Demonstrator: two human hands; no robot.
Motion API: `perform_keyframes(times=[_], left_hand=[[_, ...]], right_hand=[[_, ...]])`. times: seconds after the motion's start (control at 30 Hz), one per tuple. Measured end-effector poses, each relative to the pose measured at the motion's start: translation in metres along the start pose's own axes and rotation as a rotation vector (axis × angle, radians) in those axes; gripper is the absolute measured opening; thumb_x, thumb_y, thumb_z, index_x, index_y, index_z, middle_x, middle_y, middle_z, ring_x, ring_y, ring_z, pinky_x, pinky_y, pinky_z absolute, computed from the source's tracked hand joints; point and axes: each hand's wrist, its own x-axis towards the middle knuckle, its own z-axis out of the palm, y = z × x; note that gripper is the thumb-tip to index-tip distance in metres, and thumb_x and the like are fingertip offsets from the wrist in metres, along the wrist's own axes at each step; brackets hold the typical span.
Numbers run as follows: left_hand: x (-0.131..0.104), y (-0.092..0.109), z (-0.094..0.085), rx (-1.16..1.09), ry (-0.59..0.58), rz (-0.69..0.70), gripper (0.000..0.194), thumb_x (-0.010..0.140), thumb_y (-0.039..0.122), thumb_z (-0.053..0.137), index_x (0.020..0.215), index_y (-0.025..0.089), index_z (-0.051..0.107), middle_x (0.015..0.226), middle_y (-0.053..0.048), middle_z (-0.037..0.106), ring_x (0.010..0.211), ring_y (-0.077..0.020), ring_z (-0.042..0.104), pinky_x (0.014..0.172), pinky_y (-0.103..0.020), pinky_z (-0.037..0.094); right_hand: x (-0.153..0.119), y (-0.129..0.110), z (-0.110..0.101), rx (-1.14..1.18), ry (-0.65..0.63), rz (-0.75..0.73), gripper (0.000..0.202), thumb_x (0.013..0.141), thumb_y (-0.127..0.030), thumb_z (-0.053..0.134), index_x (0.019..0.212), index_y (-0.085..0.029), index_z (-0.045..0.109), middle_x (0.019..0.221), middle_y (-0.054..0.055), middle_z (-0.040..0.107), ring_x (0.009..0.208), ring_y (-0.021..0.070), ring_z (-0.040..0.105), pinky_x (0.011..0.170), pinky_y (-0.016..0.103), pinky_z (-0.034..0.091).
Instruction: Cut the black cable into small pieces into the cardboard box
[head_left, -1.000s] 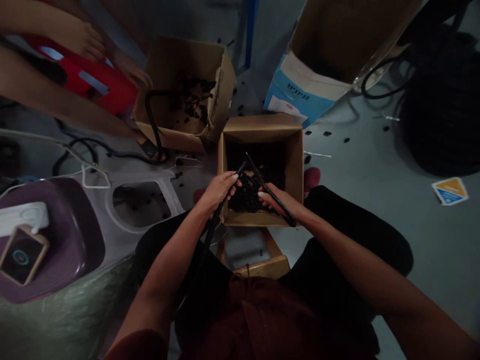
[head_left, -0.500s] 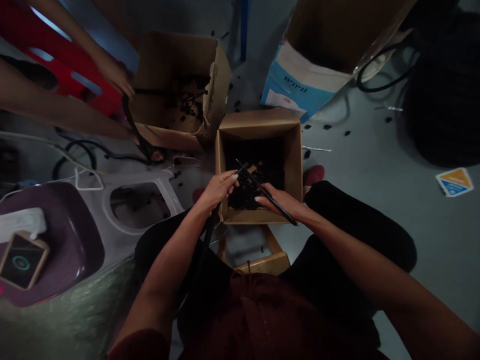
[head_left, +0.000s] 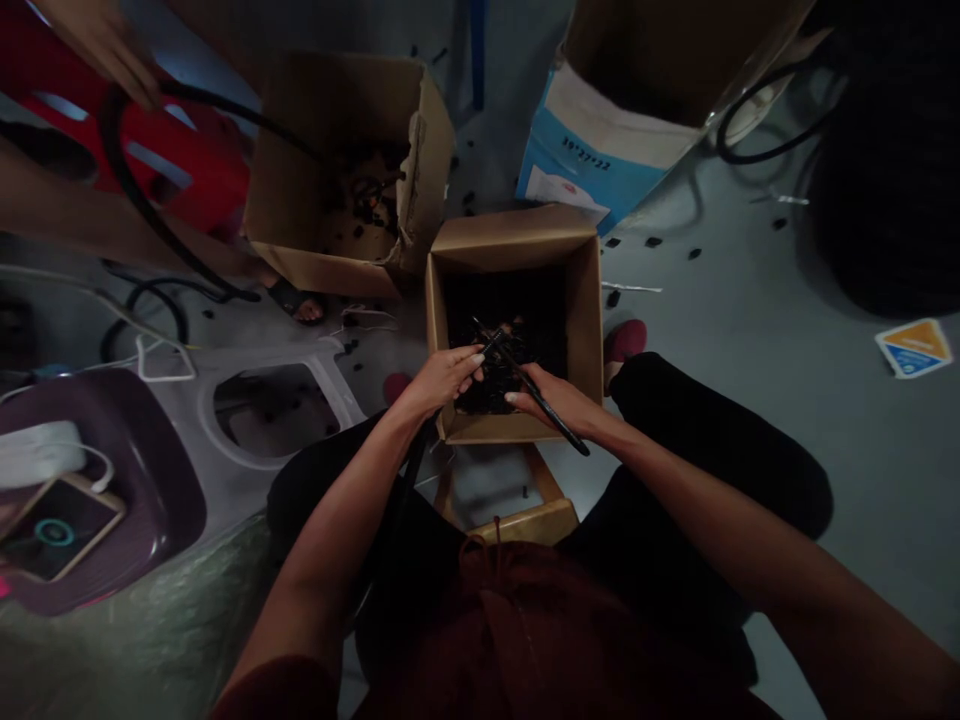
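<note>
Over a small cardboard box (head_left: pixel 517 430) between my knees, both hands work close together. In my left hand (head_left: pixel 444 380), closed fingers grip a black rubber-like strip (head_left: pixel 493 343); its end sticks out past my fingertips, and more of it hangs below my wrist. My right hand (head_left: pixel 553 398) is wrapped round a long, slim black tool (head_left: pixel 561 422) whose exact kind is too dark to tell. The tool's thin pointed end crosses the strip's end, though I cannot tell whether they touch. Many small black pieces (head_left: pixel 480 398) lie inside the box.
Another person's hand (head_left: pixel 112 50) holds a black strip (head_left: pixel 142 200) by a second cardboard box (head_left: pixel 285 210). A blue-and-white carton (head_left: pixel 615 160) stands beyond. At left, a purple stool (head_left: pixel 176 480) carries a phone (head_left: pixel 64 525). Black bits (head_left: pixel 653 242) dot the floor.
The strip's end reaches slightly further beyond my left fingers. My right hand has barely moved. The other person's hand has risen up and left, lifting a strip into a loop.
</note>
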Motion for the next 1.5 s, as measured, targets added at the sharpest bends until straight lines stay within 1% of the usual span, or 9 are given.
perform_keyframes(times=[0.13,0.23,0.37,0.57,0.73,0.93,1.13,1.3,1.5], left_hand=[[0.0,-0.0007,0.0002,-0.003,0.009,-0.017,0.026,0.081,0.035,0.051,0.076,0.012,0.062,0.061,0.001,0.05,0.044,-0.0027,0.036,0.039,-0.016,0.027],[-0.0002,0.0005,0.0,-0.022,0.015,-0.027,0.025,0.082,0.032,0.05,0.074,0.012,0.062,0.059,0.001,0.049,0.043,-0.0029,0.035,0.039,-0.016,0.026],[0.0,0.0003,0.0006,-0.011,0.004,-0.014,0.026,0.084,0.031,0.048,0.071,0.012,0.06,0.053,0.002,0.045,0.042,-0.0035,0.035,0.039,-0.016,0.027],[0.0006,-0.0007,0.0035,-0.026,-0.014,-0.012,0.025,0.085,0.031,0.046,0.071,0.012,0.055,0.055,0.003,0.045,0.042,-0.0031,0.036,0.038,-0.015,0.028],[0.0016,-0.0019,0.0041,-0.035,-0.039,-0.033,0.027,0.086,0.032,0.044,0.068,0.013,0.052,0.051,0.004,0.04,0.041,-0.0032,0.034,0.037,-0.014,0.026],[0.0032,-0.0043,0.0066,-0.05,-0.006,-0.044,0.021,0.086,0.029,0.044,0.074,0.013,0.051,0.063,0.003,0.049,0.041,-0.0014,0.035,0.036,-0.013,0.026],[0.0018,-0.0017,0.0077,0.016,0.005,-0.052,0.019,0.086,0.024,0.042,0.074,0.013,0.052,0.061,0.004,0.046,0.041,-0.0017,0.035,0.036,-0.013,0.026],[0.0024,-0.0025,0.0077,-0.001,0.001,-0.062,0.02,0.086,0.024,0.042,0.072,0.014,0.05,0.06,0.004,0.045,0.04,-0.0016,0.035,0.035,-0.014,0.025],[0.0045,-0.0052,0.0058,-0.013,-0.012,-0.072,0.024,0.087,0.025,0.041,0.067,0.014,0.047,0.056,0.004,0.043,0.039,-0.0018,0.033,0.035,-0.014,0.024]], right_hand=[[0.0017,0.001,0.0021,-0.017,0.002,0.025,0.032,0.085,-0.04,0.046,0.108,-0.019,0.048,0.096,0.009,0.061,0.083,0.0214,0.057,0.071,0.029,0.04],[0.0029,0.0011,0.0032,-0.029,0.012,0.064,0.026,0.083,-0.035,0.047,0.105,-0.02,0.049,0.09,0.007,0.061,0.077,0.0198,0.057,0.066,0.027,0.039],[0.0031,0.0014,0.0046,-0.036,0.021,0.059,0.022,0.082,-0.03,0.046,0.101,-0.02,0.049,0.083,0.004,0.061,0.069,0.0176,0.056,0.063,0.025,0.037],[0.002,0.0015,0.004,-0.067,0.026,0.094,0.016,0.08,-0.029,0.046,0.094,-0.021,0.05,0.072,0.002,0.059,0.062,0.0154,0.053,0.057,0.023,0.033],[0.002,-0.001,0.0013,-0.138,0.021,0.079,0.015,0.081,-0.028,0.045,0.093,-0.02,0.05,0.073,0.003,0.06,0.064,0.015,0.055,0.058,0.022,0.033],[0.0038,-0.0002,0.0016,-0.176,0.01,0.104,0.015,0.081,-0.029,0.046,0.093,-0.021,0.05,0.071,0.003,0.06,0.063,0.0151,0.055,0.057,0.021,0.033],[0.0042,-0.002,0.0007,-0.192,0.003,0.11,0.015,0.082,-0.029,0.044,0.093,-0.02,0.05,0.071,0.004,0.061,0.062,0.0153,0.055,0.055,0.021,0.033],[0.0038,-0.0031,-0.0004,-0.244,-0.002,0.097,0.016,0.082,-0.029,0.044,0.093,-0.019,0.05,0.074,0.005,0.062,0.063,0.0157,0.056,0.054,0.021,0.032],[0.0037,0.0017,0.0027,-0.276,0.006,0.103,0.015,0.083,-0.029,0.043,0.091,-0.019,0.051,0.074,0.005,0.064,0.063,0.0162,0.058,0.055,0.021,0.032]])
